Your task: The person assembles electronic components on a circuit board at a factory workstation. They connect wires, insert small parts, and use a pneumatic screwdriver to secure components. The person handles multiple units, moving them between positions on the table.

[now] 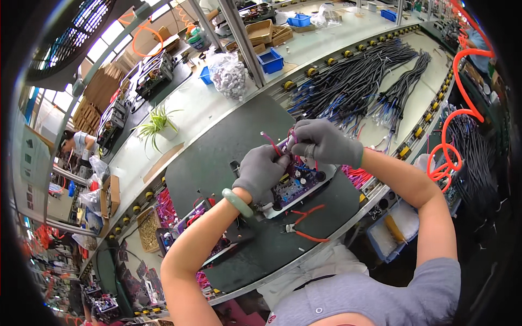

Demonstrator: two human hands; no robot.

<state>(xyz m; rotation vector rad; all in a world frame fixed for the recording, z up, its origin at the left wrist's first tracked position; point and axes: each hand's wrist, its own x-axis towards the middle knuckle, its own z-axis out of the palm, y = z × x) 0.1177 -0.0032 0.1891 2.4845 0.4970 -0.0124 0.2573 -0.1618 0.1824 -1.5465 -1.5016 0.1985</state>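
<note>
A purple circuit board [293,185] lies in a grey holder on a dark mat [217,157]. My left hand [260,173], in a grey glove with a pale green bangle at the wrist, presses down on the board's left part. My right hand [323,142], also in a grey glove, pinches a red wire [270,142] and a small white connector just above the board. Red-handled cutters [304,224] lie on the mat in front of the board, touched by neither hand.
Bundles of black and blue cables [359,81] lie at the back right. Blue bins [271,60], a bag of small parts [228,73] and a potted plant [157,125] stand behind the mat. An orange coiled hose [451,141] hangs at right. Another person [76,144] works far left.
</note>
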